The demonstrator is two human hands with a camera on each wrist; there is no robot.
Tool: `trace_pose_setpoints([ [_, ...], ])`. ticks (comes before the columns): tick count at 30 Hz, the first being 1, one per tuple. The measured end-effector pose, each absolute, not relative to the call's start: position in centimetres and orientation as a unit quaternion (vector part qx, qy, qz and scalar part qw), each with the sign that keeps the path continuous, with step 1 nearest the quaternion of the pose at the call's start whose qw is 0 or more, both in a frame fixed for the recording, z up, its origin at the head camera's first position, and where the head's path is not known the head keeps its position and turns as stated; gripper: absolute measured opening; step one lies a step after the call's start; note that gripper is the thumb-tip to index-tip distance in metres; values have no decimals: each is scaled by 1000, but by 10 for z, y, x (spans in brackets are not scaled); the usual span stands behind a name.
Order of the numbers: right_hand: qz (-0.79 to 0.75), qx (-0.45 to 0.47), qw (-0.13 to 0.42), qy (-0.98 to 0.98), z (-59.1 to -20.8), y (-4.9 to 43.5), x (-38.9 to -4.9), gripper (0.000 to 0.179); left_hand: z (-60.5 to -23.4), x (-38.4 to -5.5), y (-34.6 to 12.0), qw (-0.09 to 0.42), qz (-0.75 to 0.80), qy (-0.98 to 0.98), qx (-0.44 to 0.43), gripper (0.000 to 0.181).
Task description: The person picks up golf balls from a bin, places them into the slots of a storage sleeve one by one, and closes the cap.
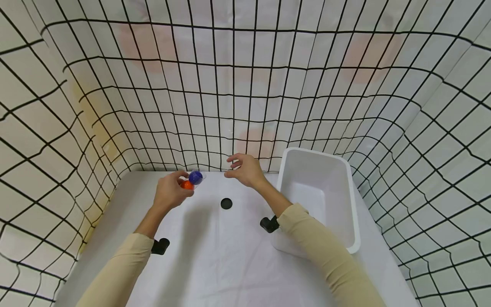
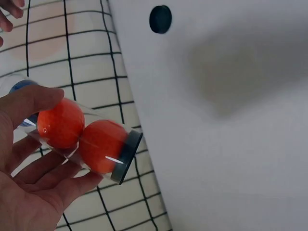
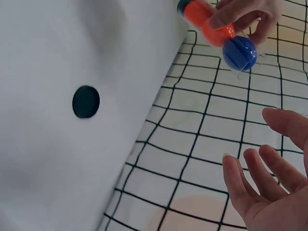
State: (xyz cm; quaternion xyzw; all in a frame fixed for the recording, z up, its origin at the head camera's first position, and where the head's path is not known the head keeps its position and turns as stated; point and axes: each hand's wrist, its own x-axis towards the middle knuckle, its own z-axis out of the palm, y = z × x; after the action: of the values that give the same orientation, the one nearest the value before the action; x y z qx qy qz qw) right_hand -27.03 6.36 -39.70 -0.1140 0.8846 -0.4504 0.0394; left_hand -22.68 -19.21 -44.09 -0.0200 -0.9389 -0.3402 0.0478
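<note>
My left hand (image 1: 170,191) grips a clear plastic tube (image 2: 88,166) round its middle, tilted above the far part of the table. Two orange balls (image 2: 103,146) and a blue ball (image 1: 195,177) sit in a row inside it. The blue one is at the end towards my right hand; a dark cap (image 2: 127,158) closes the opposite end. My right hand (image 1: 246,171) is held up to the right of the tube, fingers spread and slightly bent, with nothing in it. A round black lid (image 1: 226,203) lies on the table between my hands.
A white plastic bin (image 1: 354,213) stands on the right of the white table (image 1: 226,264), partly behind my right forearm. Black netting (image 1: 234,89) surrounds the table at the back and both sides.
</note>
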Motion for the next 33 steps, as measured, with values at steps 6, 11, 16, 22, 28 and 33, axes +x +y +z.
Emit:
trace_pose_setpoints([
  [6,-441,-95,33,892,-414,34,-268,47,-450,-219,-211,37,-338,-940,23,52],
  [11,-447,-83,14,890,-433,10,-265,52,-458,-214,-221,35,-345,-937,44,52],
  [16,-462,-60,-4,885,-457,-1,-260,53,-464,-210,-228,34,-347,-936,47,52],
  [22,-496,-15,-25,868,-488,-3,-259,51,-470,-206,-230,21,-346,-936,51,52],
  [28,-508,26,-15,861,-514,-2,-258,53,-475,-204,-231,21,-342,-938,54,52],
  [33,-500,49,-4,865,-530,3,-257,51,-480,-204,-233,22,-339,-939,46,50],
])
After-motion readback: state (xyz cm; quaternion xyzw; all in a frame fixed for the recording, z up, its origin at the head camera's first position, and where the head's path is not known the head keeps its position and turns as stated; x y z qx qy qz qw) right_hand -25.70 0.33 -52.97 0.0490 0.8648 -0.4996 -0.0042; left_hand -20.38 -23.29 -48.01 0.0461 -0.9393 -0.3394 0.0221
